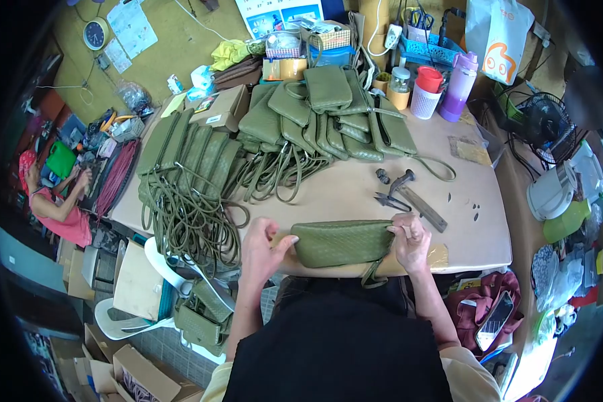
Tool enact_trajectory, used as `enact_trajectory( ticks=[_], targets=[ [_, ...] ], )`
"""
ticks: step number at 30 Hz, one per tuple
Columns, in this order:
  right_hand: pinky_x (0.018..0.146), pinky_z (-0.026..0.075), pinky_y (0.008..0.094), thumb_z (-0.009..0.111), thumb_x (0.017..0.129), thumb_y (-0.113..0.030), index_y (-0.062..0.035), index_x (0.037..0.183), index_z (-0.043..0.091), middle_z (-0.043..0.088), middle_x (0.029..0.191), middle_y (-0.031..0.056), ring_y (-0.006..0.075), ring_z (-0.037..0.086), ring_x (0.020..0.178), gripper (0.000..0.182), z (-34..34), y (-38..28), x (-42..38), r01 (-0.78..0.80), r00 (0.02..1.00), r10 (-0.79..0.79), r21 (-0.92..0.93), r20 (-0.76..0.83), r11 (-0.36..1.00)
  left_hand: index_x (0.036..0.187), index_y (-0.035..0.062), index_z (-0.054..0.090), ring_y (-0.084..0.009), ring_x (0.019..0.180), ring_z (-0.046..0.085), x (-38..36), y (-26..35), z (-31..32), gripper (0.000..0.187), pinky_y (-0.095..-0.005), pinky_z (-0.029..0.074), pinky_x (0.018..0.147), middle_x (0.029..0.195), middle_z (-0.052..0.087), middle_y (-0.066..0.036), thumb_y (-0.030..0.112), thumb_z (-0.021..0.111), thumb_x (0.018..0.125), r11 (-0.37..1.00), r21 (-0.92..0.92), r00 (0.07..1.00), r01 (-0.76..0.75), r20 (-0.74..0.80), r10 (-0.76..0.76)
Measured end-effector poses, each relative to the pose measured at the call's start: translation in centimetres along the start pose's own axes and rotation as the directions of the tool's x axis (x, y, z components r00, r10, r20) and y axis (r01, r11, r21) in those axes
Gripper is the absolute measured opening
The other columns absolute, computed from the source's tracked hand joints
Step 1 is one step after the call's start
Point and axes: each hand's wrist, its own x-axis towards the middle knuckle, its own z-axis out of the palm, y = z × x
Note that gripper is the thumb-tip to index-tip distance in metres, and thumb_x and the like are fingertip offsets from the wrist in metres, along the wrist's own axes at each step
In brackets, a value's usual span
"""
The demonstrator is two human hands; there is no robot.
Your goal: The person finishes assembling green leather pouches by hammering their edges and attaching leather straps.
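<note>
I hold the olive-green woven leather pouch flat at the near edge of the beige worktable, my left hand and right hand each pinched on an end (its strap dangles below).

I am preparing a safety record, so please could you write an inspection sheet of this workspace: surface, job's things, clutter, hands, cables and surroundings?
Surface: beige table, crowded at the back, barer near the front edge.
Job's things: olive woven pouch at the near table edge; its strap hangs over the front.
Clutter: stacked olive bags, strap bundle, hammer, snips, purple bottle, red-lidded cup.
Hands: left hand grips the pouch's left end; right hand grips its right end.
Cables: white cord on the wall behind.
Surroundings: fan, wall clock, cardboard boxes, another person sitting on the floor.
</note>
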Motion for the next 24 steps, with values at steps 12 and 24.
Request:
enact_trajectory(
  ticks=[12, 24],
  targets=[
    [0.076, 0.048, 0.0311, 0.076, 0.076, -0.006, -0.0034, 0.109, 0.061, 0.062, 0.086, 0.0088, 0.0203, 0.061, 0.079, 0.036, -3.1, -0.4, 0.7, -0.249, 0.887, 0.267, -0.099, 0.375, 0.964, 0.13, 0.0034, 0.045, -0.0201, 0.116, 0.057, -6.5, 1.1, 7.3, 0.044, -0.0362, 0.052, 0.092, 0.126, 0.056, -0.01, 0.017, 0.063, 0.093, -0.24, -0.841, 0.679, 0.485, 0.535, -0.503],
    [0.08, 0.051, 0.0395, 0.071, 0.082, -0.022, -0.0028, 0.107, 0.065, 0.064, 0.093, 0.0137, 0.0321, 0.063, 0.088, 0.033, 5.8, -8.0, 4.8, 0.04, 0.869, -0.031, -0.008, 0.494, 0.999, 0.132, 0.0027, 0.046, -0.0221, 0.119, 0.052, -2.5, 4.1, 4.3, 0.05, -0.0401, 0.041, 0.103, 0.128, 0.055, -0.01, 0.025, 0.065, 0.092, -0.651, -0.731, 0.746, 0.203, 0.547, -0.381]
  ],
)
